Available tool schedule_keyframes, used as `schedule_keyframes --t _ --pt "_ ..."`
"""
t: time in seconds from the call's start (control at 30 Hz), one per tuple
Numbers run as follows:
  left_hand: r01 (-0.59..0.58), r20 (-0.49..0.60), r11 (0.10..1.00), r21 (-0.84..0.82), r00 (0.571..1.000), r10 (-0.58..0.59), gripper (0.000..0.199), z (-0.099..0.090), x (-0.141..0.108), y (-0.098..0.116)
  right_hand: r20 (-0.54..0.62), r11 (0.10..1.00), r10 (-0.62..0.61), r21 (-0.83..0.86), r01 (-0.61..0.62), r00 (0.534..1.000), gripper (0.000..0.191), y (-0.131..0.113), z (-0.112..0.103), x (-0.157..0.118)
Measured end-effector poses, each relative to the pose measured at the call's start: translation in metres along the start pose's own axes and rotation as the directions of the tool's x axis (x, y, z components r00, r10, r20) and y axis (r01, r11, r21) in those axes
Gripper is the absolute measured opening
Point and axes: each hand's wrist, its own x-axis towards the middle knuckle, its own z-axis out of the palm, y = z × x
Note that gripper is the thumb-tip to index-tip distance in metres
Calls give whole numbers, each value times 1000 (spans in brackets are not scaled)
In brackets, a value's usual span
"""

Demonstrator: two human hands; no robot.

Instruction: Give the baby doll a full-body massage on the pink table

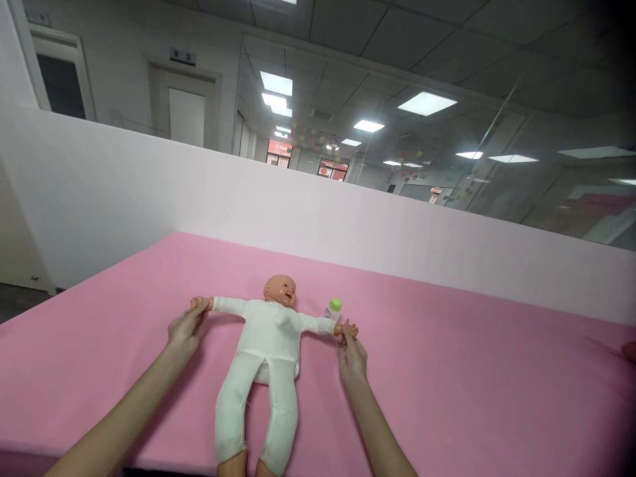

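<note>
A baby doll [271, 331] with a white cloth body lies face up on a pink padded surface [437, 371], its head away from me and its arms stretched out to both sides. My left hand [186, 326] is closed on the doll's hand at the left. At the right, my right hand [352, 352] pinches the doll's other wrist between thumb and fingers. Just beyond that arm stands a small bottle [333, 309] with a green cap. The doll's feet are cut off by the lower edge of the view.
A low white wall [298, 205] runs behind the pink surface, with a glass pane above it. Two doors show in the back left. Part of a reddish object [629, 350] appears at the right edge.
</note>
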Motion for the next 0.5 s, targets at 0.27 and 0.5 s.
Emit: schedule_keyframes --t 0.27,0.5 --pt "-695 526 626 354 702 481 22 39 -62 -7 601 768 -342 -264 583 722 25 -4 38 -60" --pt "-946 869 48 320 313 383 23 40 -78 -42 914 337 -311 -149 929 259 29 26 33 -81"
